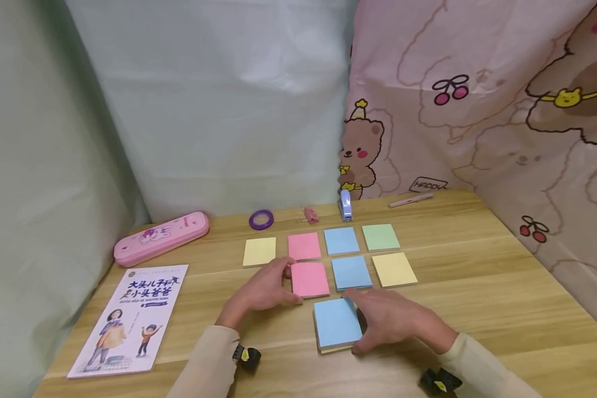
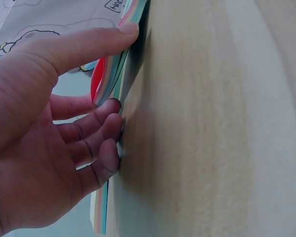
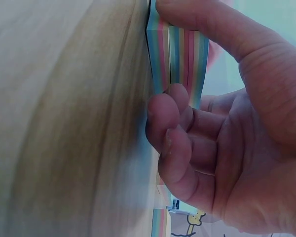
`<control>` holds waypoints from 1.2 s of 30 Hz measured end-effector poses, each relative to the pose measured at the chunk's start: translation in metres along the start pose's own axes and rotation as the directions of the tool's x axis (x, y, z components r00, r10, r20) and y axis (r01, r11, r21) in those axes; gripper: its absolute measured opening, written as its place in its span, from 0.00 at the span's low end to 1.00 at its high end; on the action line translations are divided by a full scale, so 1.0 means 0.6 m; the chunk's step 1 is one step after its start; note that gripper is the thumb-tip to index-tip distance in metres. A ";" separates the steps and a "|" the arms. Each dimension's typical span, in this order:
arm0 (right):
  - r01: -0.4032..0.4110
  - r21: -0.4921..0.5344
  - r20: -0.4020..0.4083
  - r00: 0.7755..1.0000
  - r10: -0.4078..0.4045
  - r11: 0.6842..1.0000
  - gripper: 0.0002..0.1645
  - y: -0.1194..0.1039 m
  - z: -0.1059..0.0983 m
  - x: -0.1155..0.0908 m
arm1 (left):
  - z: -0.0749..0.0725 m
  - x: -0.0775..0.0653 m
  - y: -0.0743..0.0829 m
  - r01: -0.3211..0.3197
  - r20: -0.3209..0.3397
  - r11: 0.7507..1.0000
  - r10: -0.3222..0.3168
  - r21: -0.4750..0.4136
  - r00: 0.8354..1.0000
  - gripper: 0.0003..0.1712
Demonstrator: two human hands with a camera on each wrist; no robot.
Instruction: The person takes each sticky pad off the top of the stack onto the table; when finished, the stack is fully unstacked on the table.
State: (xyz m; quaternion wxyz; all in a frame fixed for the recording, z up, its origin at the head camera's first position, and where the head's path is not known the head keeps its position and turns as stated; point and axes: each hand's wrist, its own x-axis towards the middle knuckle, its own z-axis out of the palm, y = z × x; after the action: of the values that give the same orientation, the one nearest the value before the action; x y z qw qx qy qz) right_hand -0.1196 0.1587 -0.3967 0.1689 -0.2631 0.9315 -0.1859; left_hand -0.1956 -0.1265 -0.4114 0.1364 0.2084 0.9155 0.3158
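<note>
My left hand [image 1: 265, 288] pinches a pink sticky note pad [image 1: 310, 279] by its left side, thumb at the near corner. In the left wrist view its layered coloured edge [image 2: 108, 74] tilts a little off the table. My right hand [image 1: 394, 317] grips a stack of sticky note pads [image 1: 337, 323] with blue on top, nearer the front. Striped edges of that stack [image 3: 180, 54] show between thumb and fingers in the right wrist view. Just behind the stack lies another blue pad [image 1: 351, 272], with a yellow pad [image 1: 394, 269] to its right.
A back row holds yellow [image 1: 260, 251], pink [image 1: 304, 246], blue [image 1: 341, 240] and green [image 1: 380, 236] pads. Behind lie purple tape [image 1: 261, 219], a pink binder clip [image 1: 309, 215], a stapler [image 1: 345, 205] and a pen [image 1: 410, 200]. Leftward are a pencil case [image 1: 161, 237] and a book [image 1: 129, 320].
</note>
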 end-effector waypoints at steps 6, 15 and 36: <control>0.001 -0.007 -0.006 1.000 -0.001 1.000 0.58 -0.003 -0.001 0.001 | 0.001 -0.002 0.003 0.018 -0.002 0.998 -0.018 0.055 1.000 0.52; -0.004 -0.005 0.000 1.000 0.004 1.000 0.59 -0.002 -0.001 0.000 | 0.002 -0.002 0.005 0.035 0.020 0.995 -0.038 0.095 0.999 0.52; -0.022 -0.006 0.002 1.000 0.022 1.000 0.63 -0.007 0.001 -0.001 | 0.003 -0.005 0.002 0.042 0.002 0.998 -0.042 0.055 0.999 0.54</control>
State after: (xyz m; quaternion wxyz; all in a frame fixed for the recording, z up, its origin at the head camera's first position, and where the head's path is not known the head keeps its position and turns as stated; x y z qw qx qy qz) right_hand -0.1170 0.1557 -0.3950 0.1712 -0.2535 0.9347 -0.1811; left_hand -0.1919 -0.1262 -0.4120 0.1386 0.1934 0.9278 0.2873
